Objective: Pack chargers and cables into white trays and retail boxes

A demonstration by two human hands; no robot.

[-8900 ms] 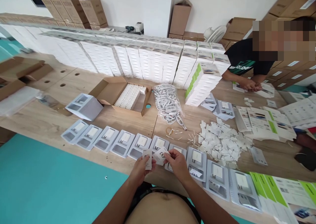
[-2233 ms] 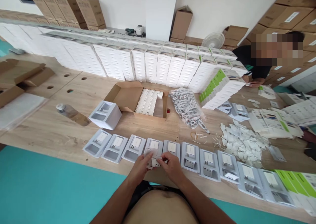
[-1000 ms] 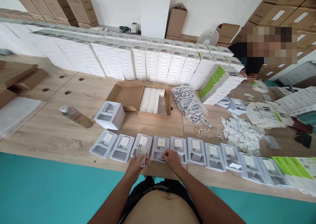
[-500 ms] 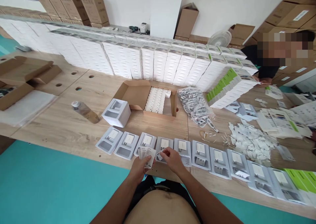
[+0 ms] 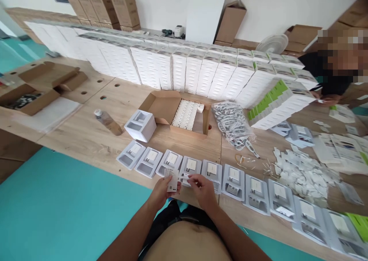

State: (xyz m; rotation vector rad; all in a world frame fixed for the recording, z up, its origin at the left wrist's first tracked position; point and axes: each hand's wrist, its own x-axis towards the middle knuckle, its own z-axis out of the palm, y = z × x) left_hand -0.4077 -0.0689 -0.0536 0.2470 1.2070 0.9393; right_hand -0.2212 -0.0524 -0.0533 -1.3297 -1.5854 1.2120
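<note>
My left hand is closed around a small fanned stack of white printed cards, held above the table's front edge. Close beside it, my right hand pinches a thin white card, partly hidden by the fingers. Both hands are over the near end of a grey plastic tray that carries a white rectangular device. This tray is one of a row; a neighbouring tray to the right also carries a white device, as does a tray to the left.
Behind the row are a stack of empty trays, a bottle, an open carton of white parts and a bag of cables. White boxes form a wall. Small white pieces lie right. Another person works back right.
The view has turned slightly left. My right hand's card now lies nearer the stack in my left hand, which looks less fanned than before.
</note>
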